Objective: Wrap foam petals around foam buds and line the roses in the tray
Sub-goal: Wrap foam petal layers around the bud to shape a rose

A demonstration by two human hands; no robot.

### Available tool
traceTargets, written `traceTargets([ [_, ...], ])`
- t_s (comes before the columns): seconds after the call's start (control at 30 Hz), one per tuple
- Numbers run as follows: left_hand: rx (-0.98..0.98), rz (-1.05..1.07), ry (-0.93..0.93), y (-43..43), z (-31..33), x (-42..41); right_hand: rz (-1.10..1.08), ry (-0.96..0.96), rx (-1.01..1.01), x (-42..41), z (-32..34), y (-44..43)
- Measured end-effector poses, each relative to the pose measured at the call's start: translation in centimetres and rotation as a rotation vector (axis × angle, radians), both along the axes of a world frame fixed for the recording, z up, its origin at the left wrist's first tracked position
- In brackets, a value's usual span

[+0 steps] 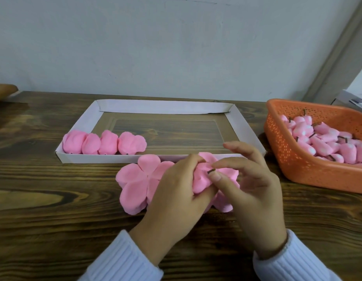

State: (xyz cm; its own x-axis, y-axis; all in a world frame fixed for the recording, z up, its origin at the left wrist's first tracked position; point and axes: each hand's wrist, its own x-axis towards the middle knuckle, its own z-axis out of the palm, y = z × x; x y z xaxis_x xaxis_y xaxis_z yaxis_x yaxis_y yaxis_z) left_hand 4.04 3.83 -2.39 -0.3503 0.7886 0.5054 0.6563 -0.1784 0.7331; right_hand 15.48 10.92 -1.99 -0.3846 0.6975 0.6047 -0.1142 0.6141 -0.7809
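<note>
My left hand (177, 191) grips a pink foam rose (200, 180), its petals gathered round a bud. A short brown stem (211, 170) pokes out of it, and the thumb and forefinger of my right hand (251, 185) pinch that stem. Under both hands lies a pile of flat pink petal sheets (138, 182) on the wooden table. Beyond them stands a shallow white cardboard tray (107, 158). Several finished pink roses (104, 142) line its near left corner in a row.
An orange perforated basket (293, 159) full of pink foam buds (326, 140) with brown stems stands at the right. A grey wall rises right behind the table. A brown object (3, 92) shows at the far left edge.
</note>
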Motion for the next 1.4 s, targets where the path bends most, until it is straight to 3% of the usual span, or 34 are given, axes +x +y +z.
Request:
traceTargets([
  [0.13, -0.046, 0.007, 0.027, -0.1, 0.1, 0.2, -0.017, -0.001, -0.017, 0.0, 0.1, -0.2],
  [0.23, 0.082, 0.039, 0.05, -0.2, 0.3, 0.5, -0.044, -0.034, 0.053, 0.0, 0.4, -0.4],
  [0.4, 0.186, -0.104, 0.13, -0.1, 0.2, 0.6, 0.036, -0.149, 0.138, 0.0, 0.7, -0.7],
  [0.6, 0.095, -0.147, -0.104, -0.2, 0.0, 0.6, 0.068, -0.113, 0.14, 0.0, 0.5, -0.5],
  [0.83, 0.069, -0.126, -0.119, 0.0, 0.1, 0.7, 0.069, 0.013, -0.027, 0.1, 0.1, -0.2],
  [0.97, 0.057, -0.119, -0.123, 0.0, -0.1, 0.5, 0.038, 0.02, -0.001, -0.1, 0.2, 0.0],
  [1.07, 0.027, -0.108, -0.099, 0.0, -0.5, 0.2, 0.045, -0.013, -0.041, -0.1, 0.2, 0.2],
  [1.17, -0.028, -0.128, -0.099, -0.1, -0.9, -0.2, 0.194, -0.055, -0.179, 0.3, 0.5, 0.5],
  [1.27, -0.065, -0.141, -0.054, -0.2, -1.1, -0.5, 0.343, -0.221, -0.08, 0.9, 0.7, 1.2],
  [1.4, -0.088, -0.156, -0.014, -0.1, -1.3, -0.6, 0.345, -0.368, 0.064, 0.8, 0.6, 1.5],
])
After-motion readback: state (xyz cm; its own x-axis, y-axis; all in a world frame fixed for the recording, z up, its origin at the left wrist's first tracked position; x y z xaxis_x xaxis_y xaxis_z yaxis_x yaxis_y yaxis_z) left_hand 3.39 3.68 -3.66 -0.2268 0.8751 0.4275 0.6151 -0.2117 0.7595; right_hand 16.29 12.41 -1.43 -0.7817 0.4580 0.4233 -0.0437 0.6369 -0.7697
